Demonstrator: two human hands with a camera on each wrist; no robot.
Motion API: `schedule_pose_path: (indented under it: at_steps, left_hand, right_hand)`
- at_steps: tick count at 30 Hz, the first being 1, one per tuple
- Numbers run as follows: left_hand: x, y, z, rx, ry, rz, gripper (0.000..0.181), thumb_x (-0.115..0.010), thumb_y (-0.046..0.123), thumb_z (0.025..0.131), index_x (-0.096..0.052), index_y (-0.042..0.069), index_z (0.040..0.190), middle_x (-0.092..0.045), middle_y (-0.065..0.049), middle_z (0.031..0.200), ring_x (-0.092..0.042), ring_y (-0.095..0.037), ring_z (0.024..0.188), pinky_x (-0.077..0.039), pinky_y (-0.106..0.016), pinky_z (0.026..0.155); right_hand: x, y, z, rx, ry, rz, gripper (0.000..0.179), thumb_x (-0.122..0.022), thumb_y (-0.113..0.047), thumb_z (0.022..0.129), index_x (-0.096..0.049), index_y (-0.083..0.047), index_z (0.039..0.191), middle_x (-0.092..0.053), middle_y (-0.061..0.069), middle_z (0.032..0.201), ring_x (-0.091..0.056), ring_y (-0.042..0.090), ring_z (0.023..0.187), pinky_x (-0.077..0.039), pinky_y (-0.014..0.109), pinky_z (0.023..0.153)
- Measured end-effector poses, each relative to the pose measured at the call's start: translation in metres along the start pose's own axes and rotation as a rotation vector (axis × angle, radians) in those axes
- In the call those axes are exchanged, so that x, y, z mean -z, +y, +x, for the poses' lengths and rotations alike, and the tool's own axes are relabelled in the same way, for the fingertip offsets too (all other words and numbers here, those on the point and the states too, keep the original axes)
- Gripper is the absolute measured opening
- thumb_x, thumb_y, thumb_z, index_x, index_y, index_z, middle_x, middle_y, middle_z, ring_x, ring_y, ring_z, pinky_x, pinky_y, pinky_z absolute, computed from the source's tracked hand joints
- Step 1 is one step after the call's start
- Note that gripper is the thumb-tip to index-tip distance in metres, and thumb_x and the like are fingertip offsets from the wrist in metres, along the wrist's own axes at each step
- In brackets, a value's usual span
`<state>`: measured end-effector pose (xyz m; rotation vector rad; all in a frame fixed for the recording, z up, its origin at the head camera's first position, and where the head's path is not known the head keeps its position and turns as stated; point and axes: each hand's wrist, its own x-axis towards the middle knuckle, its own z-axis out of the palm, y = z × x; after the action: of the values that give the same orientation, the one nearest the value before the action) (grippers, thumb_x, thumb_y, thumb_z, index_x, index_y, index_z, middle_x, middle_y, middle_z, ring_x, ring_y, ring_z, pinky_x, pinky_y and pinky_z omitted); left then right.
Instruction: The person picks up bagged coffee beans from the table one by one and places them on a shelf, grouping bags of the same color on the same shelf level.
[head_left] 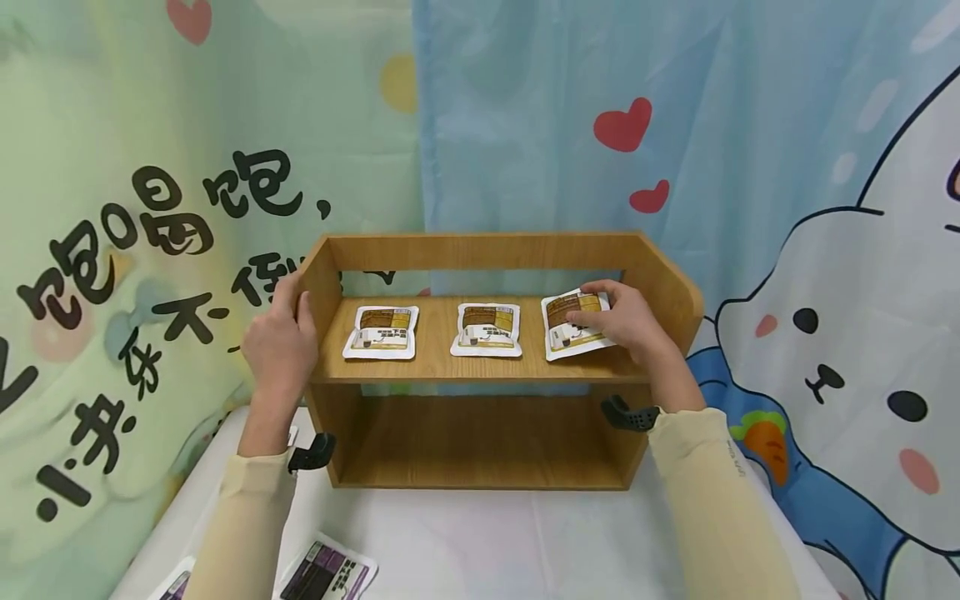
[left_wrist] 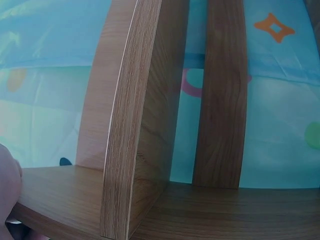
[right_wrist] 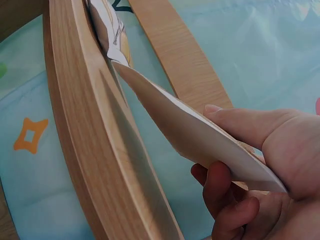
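Observation:
In the head view a two-tier wooden shelf (head_left: 480, 369) stands on the table. On its upper board lie a left packet (head_left: 381, 332) and a middle packet (head_left: 486, 330), both white with brown and yellow labels. At the right end my right hand (head_left: 626, 317) pinches a third such packet (head_left: 573, 323), thumb on one face and fingers on the other. In the right wrist view that packet (right_wrist: 185, 125) is tilted, its pale back showing. My left hand (head_left: 282, 346) grips the shelf's left side panel; only a sliver of it (left_wrist: 7, 187) shows in the left wrist view.
Two packets with purple and black labels, one (head_left: 330, 570) plainer to see, lie on the white table (head_left: 480, 542) by my left forearm. A printed curtain (head_left: 517, 125) hangs behind the shelf. Black bands (head_left: 313, 452) sit on both wrists.

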<state>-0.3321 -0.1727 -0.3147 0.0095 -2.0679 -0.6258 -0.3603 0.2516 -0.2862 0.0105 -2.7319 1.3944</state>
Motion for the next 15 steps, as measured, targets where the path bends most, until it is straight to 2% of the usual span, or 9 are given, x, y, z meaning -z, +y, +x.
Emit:
schedule_pose_path:
  at_steps: [5, 10, 15]
  left_hand:
    - [-0.0014, -0.0011, -0.0009, -0.004, -0.005, -0.001, 0.032, -0.049, 0.025, 0.102, -0.057, 0.014, 0.132, -0.07, -0.02, 0.096, -0.057, -0.037, 0.054, -0.037, -0.044, 0.043]
    - [-0.0032, -0.0013, 0.0006, -0.011, -0.006, -0.003, 0.033, -0.049, 0.026, 0.103, -0.056, 0.014, 0.132, -0.07, -0.02, 0.095, -0.056, -0.036, 0.051, -0.036, -0.042, 0.043]
    - [-0.0023, -0.0031, -0.0004, -0.004, 0.007, 0.004, 0.032, -0.05, 0.026, 0.102, -0.057, 0.014, 0.131, -0.07, -0.02, 0.094, -0.058, -0.038, 0.054, -0.037, -0.045, 0.043]
  right_hand:
    - [-0.0012, 0.0039, 0.0028, 0.002, -0.003, 0.0, 0.066, -0.071, -0.028, 0.09, -0.042, -0.005, 0.144, -0.04, 0.024, 0.138, -0.048, 0.034, 0.112, -0.045, 0.039, 0.088]
    - [-0.0007, 0.0073, 0.0076, 0.017, -0.02, -0.053, 0.065, -0.071, -0.029, 0.09, -0.044, -0.002, 0.142, -0.036, 0.027, 0.142, -0.037, 0.039, 0.121, -0.034, 0.052, 0.101]
    - [-0.0024, 0.0082, 0.0078, 0.017, -0.034, -0.098, 0.065, -0.07, -0.03, 0.09, -0.044, 0.0, 0.141, -0.036, 0.028, 0.142, -0.036, 0.04, 0.123, -0.033, 0.053, 0.102]
